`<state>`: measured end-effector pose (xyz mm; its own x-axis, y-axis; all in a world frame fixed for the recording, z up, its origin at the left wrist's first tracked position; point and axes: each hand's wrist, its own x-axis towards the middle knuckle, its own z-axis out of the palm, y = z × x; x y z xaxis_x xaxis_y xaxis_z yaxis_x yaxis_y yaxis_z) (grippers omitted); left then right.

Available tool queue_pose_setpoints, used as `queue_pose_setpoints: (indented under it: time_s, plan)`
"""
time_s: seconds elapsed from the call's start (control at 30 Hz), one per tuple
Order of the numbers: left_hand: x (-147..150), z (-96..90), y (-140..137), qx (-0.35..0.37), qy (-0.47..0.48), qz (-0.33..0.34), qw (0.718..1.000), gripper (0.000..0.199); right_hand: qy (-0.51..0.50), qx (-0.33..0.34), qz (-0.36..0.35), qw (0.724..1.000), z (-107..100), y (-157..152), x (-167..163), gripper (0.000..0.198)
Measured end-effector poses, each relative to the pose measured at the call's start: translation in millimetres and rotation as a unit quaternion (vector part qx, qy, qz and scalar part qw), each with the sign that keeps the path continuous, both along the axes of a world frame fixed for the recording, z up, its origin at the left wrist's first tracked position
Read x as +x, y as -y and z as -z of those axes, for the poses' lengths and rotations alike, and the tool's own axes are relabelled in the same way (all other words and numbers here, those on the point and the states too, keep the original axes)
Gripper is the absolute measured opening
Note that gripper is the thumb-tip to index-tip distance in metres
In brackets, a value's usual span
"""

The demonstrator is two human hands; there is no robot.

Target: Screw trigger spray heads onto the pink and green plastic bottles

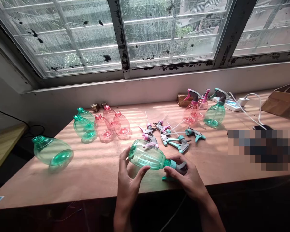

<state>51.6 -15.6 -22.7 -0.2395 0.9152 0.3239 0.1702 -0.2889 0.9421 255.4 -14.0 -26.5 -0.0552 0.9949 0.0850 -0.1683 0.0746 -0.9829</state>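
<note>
Above the table's front edge I hold a clear green spray bottle (147, 156) on its side, its base to the left. My left hand (129, 178) grips the bottle's body near the base, thumb in front. At the neck, my right hand (185, 175) has its fingers closed round the collar and the grey-and-green spray head (180, 167), which sits on the bottle's mouth. How tightly the collar is screwed on I cannot tell. Just beyond lie several loose trigger spray heads (181, 144), pink-grey and green-grey, with thin white tubes.
Open-topped green bottles (53, 153) and pink bottles (122, 125) stand at left. Pink spray bottles (191, 112) and a green one (215, 114) with heads on stand at back right, near a power strip (229, 103), white cables and a cardboard box (281, 100).
</note>
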Motion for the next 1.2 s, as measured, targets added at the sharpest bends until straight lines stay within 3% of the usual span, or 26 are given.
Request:
queue_pose_setpoints:
  time_s: [0.23, 0.7, 0.87, 1.07, 1.2]
  plan:
    - [-1.1, 5.1, -0.1, 0.049, -0.032, -0.029, 0.998, 0.073, 0.009, -0.015, -0.001, 1.0, -0.6, 1.0, -0.2, 0.043]
    - [-2.8, 4.4, 2.8, 0.045, -0.014, 0.012, 0.999, 0.076, -0.019, -0.024, -0.011, 0.999, -2.4, 0.5, -0.1, 0.042]
    - [-4.7, -0.1, 6.6, 0.045, 0.033, 0.03, 0.998, 0.074, -0.018, -0.033, -0.019, 0.999, -0.6, 1.4, 2.3, 0.043]
    - [-3.3, 2.0, 1.2, 0.023, 0.022, -0.004, 0.999, 0.071, 0.008, -0.033, -0.027, 0.999, 2.6, -0.4, 4.1, 0.044]
    - [-3.7, 5.4, -2.4, 0.046, -0.006, -0.016, 0.999, 0.069, -0.011, -0.036, -0.017, 0.999, 1.1, -1.4, 2.8, 0.044]
